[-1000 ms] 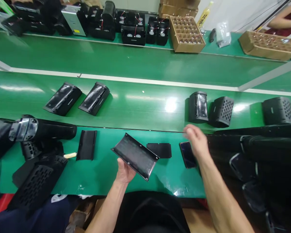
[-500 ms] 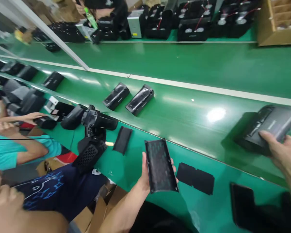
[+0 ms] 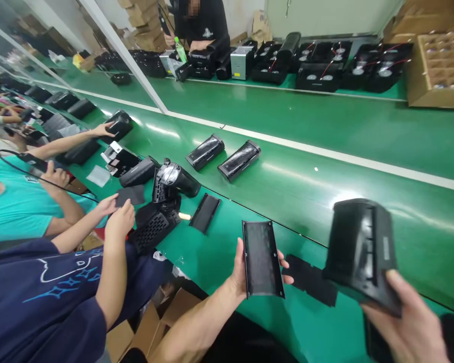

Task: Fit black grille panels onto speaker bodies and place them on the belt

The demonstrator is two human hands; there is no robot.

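Note:
My left hand [image 3: 239,267] is wrapped round a curved black plastic cover [image 3: 263,262], its hollow side facing up toward me. On the right, my right hand [image 3: 412,317] grips a black speaker-like housing [image 3: 361,252] by its lower end and holds it tilted above the green bench. A flat black sheet [image 3: 312,280] with small notches lies just behind my left fingers, partly hidden by them. Another black cover [image 3: 205,213] rests on the bench further left. Below my right hand, a dark piece [image 3: 374,335] is mostly covered by the hand.
Two black housings [image 3: 239,161] lie on the green conveyor [image 3: 287,186] ahead. Black perforated parts [image 3: 155,227] are piled at left, beside a co-worker in a dark blue shirt [image 3: 56,297] holding a dark sheet. Across the line stand speaker boxes [image 3: 318,75] and a divided carton [image 3: 419,83].
My right hand has lifted the housing off the conveyor and brought it nearer, turning it. The left hand still holds the cover. A co-worker's arm now reaches to a housing at far left.

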